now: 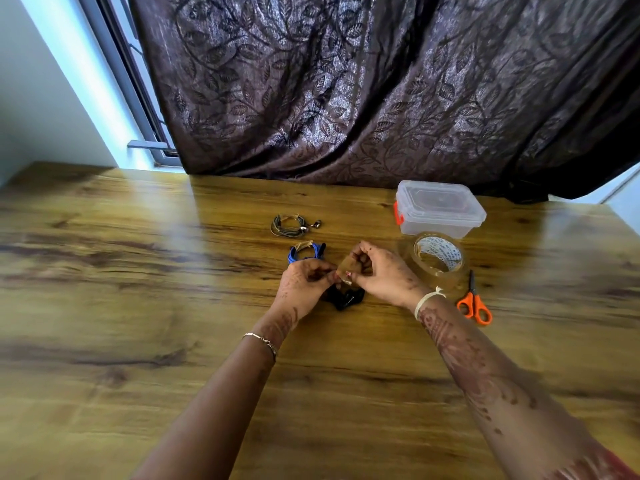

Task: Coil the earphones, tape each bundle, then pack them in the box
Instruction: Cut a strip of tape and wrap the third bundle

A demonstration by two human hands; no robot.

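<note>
My left hand and my right hand pinch a short piece of clear tape between them, just above the table. Below the tape lies a bundle of black earphones, partly hidden by my hands. A blue coiled bundle with tape on it lies just beyond my left hand. Farther back rests a grey coiled bundle, also taped. The clear plastic box with a red latch stands shut at the back right.
A roll of clear tape stands right of my right hand, in front of the box. Orange-handled scissors lie beside my right wrist. A dark patterned curtain hangs behind the wooden table.
</note>
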